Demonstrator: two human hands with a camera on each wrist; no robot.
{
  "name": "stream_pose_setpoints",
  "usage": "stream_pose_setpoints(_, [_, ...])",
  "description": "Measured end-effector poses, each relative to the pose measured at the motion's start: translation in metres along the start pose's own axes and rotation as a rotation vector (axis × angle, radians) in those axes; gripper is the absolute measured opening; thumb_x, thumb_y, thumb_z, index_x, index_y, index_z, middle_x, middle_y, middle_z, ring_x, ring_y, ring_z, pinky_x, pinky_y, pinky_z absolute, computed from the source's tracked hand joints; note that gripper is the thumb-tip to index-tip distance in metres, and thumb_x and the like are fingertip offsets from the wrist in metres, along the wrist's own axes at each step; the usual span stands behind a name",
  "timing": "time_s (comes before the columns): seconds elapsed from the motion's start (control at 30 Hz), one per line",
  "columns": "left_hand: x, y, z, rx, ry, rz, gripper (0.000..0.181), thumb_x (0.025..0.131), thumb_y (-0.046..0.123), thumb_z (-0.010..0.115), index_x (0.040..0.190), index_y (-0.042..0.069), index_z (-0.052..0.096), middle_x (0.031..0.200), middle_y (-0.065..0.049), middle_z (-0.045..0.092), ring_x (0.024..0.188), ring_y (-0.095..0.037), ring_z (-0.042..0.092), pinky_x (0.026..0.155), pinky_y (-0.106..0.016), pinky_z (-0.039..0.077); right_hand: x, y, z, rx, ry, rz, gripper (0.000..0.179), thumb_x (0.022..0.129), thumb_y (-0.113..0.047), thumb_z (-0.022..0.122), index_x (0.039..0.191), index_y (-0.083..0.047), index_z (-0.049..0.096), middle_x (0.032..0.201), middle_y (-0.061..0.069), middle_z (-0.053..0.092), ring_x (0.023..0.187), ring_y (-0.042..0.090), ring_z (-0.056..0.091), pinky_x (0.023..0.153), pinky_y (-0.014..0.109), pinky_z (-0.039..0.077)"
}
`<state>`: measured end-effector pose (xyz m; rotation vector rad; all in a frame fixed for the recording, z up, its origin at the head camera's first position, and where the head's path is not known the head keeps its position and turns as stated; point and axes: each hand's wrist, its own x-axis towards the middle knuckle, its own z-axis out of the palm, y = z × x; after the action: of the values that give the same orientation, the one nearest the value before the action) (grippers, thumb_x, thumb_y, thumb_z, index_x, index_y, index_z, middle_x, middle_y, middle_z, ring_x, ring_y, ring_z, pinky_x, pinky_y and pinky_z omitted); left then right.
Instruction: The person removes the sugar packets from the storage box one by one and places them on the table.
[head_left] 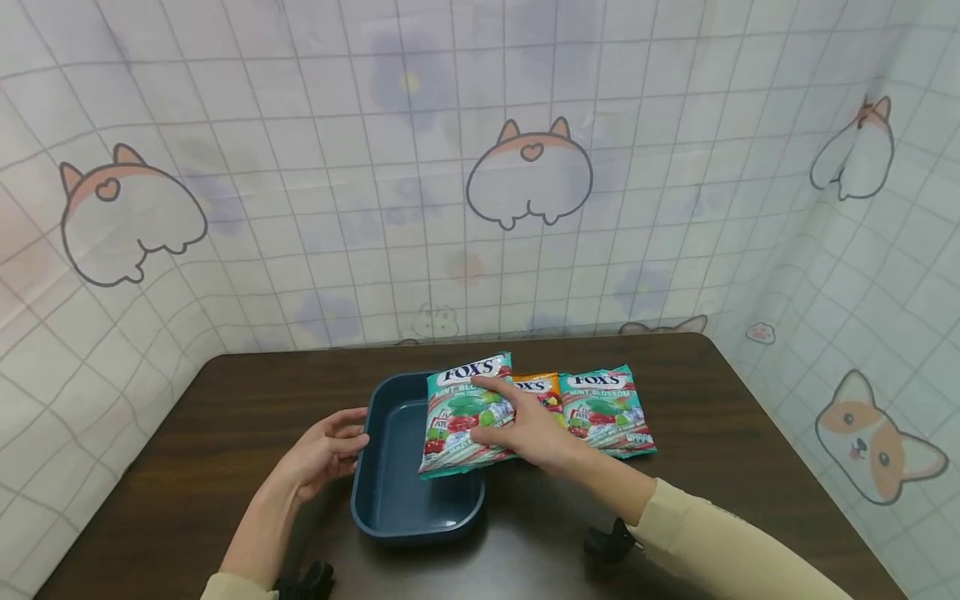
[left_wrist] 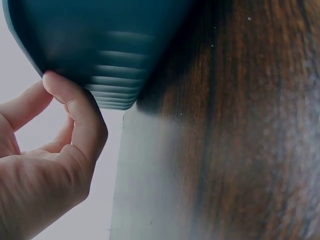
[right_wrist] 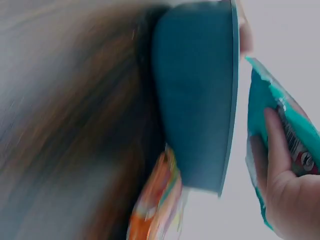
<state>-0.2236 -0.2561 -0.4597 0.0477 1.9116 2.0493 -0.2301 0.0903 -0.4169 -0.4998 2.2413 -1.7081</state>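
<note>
My right hand (head_left: 536, 429) grips a green FOX'S Mint Blossom candy bag (head_left: 453, 417) above the right side of a dark blue plastic bin (head_left: 408, 533). In the right wrist view the held candy bag (right_wrist: 260, 120) is seen edge-on beside the bin (right_wrist: 200, 100), with fingers (right_wrist: 277, 145) along its back. My left hand (head_left: 322, 454) holds the bin's left rim, a fingertip against the edge of the ribbed bin (left_wrist: 120, 55) in the left wrist view. The visible part of the bin's floor is bare; the bag hides the rest.
Right of the bin lie an orange FOX'S bag (head_left: 542, 387), partly hidden by my right hand, and a second green Mint Blossom bag (head_left: 603, 412). All rest on a dark wooden table (head_left: 247, 400). A patterned cloth wall (head_left: 337, 208) stands behind and at both sides.
</note>
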Motion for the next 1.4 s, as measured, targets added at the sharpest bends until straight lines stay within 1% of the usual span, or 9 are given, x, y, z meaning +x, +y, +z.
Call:
stream_pose_setpoints(0.23, [-0.002,-0.001,-0.002,0.012,-0.005,-0.012,0.065,0.102,0.006,0.061,0.155,-0.005,0.025,0.114,-0.009,0.068,0.090,-0.016,0.070,0.077,-0.032,0.057,-0.010,0.015,-0.040,0.066,0.019,0.018,0.073,0.092,-0.026,0.080,0.156,-0.029,0.045,0.152,0.016,0.039,0.115,0.031,0.057,0.091,0.037,0.052])
stream_pose_setpoints(0.37, [0.000,0.001,-0.002,0.015,0.004,-0.004,0.064,0.103,0.007,0.061,0.155,-0.005,0.026,0.116,-0.010,0.067,0.090,-0.017,0.070,0.078,-0.033,0.057,-0.017,0.021,-0.067,0.116,-0.002,0.010,0.073,0.095,-0.023,0.077,0.158,-0.027,0.040,0.145,0.021,0.046,0.107,0.031,0.062,0.087,0.035,0.054])
stream_pose_setpoints(0.5, [0.002,0.002,-0.001,0.009,0.001,-0.002,0.063,0.103,0.006,0.060,0.155,-0.005,0.026,0.116,-0.012,0.067,0.091,-0.017,0.070,0.078,-0.033,0.057,-0.025,0.031,-0.097,0.182,-0.035,-0.010,0.073,0.099,-0.015,0.071,0.161,-0.023,0.034,0.149,0.024,0.042,0.104,0.027,0.064,0.084,0.034,0.055])
stream_pose_setpoints(0.6, [0.001,0.002,-0.001,0.009,0.004,-0.003,0.062,0.102,0.005,0.060,0.154,-0.005,0.027,0.116,-0.013,0.067,0.091,-0.018,0.070,0.077,-0.033,0.058,-0.031,0.042,-0.117,0.185,-0.040,-0.034,0.073,0.100,-0.012,0.069,0.162,-0.019,0.032,0.155,0.025,0.033,0.102,0.024,0.064,0.081,0.033,0.055])
stream_pose_setpoints(0.77, [0.001,0.001,0.000,0.013,0.013,-0.012,0.062,0.102,0.005,0.061,0.154,-0.005,0.028,0.114,-0.012,0.068,0.089,-0.017,0.070,0.075,-0.031,0.057,-0.041,0.059,-0.144,0.193,-0.023,-0.006,0.073,0.101,-0.010,0.067,0.163,-0.018,0.031,0.160,0.023,0.024,0.104,0.023,0.065,0.082,0.035,0.057])
stream_pose_setpoints(0.9, [0.001,0.003,-0.001,0.021,0.021,-0.016,0.061,0.102,0.004,0.061,0.153,-0.005,0.030,0.113,-0.012,0.067,0.087,-0.016,0.069,0.074,-0.031,0.057,-0.048,0.070,-0.162,0.198,-0.003,0.035,0.073,0.101,-0.009,0.067,0.163,-0.019,0.030,0.159,0.025,0.024,0.108,0.025,0.064,0.086,0.039,0.057])
stream_pose_setpoints(1.03, [0.002,0.005,-0.002,0.036,0.034,-0.018,0.060,0.102,0.004,0.061,0.153,-0.004,0.031,0.111,-0.011,0.067,0.085,-0.016,0.069,0.073,-0.031,0.056,-0.054,0.080,-0.182,0.142,0.024,0.032,0.072,0.101,-0.009,0.067,0.162,-0.017,0.031,0.161,0.026,0.018,0.109,0.022,0.061,0.086,0.037,0.057])
stream_pose_setpoints(1.23, [0.001,0.004,-0.001,0.045,0.025,-0.019,0.061,0.102,0.004,0.060,0.154,-0.005,0.029,0.111,-0.010,0.067,0.087,-0.015,0.069,0.073,-0.031,0.056,-0.068,0.093,-0.213,0.118,0.058,0.060,0.070,0.102,-0.010,0.064,0.163,-0.020,0.030,0.149,0.026,0.028,0.104,0.021,0.062,0.084,0.036,0.058])
stream_pose_setpoints(1.4, [0.001,0.004,-0.001,0.043,0.023,-0.023,0.060,0.103,0.004,0.059,0.153,-0.005,0.029,0.111,-0.010,0.067,0.087,-0.015,0.069,0.073,-0.030,0.056,-0.079,0.103,-0.241,0.120,0.045,0.037,0.066,0.104,-0.004,0.060,0.162,-0.022,0.034,0.132,0.011,0.054,0.097,0.021,0.068,0.081,0.037,0.059])
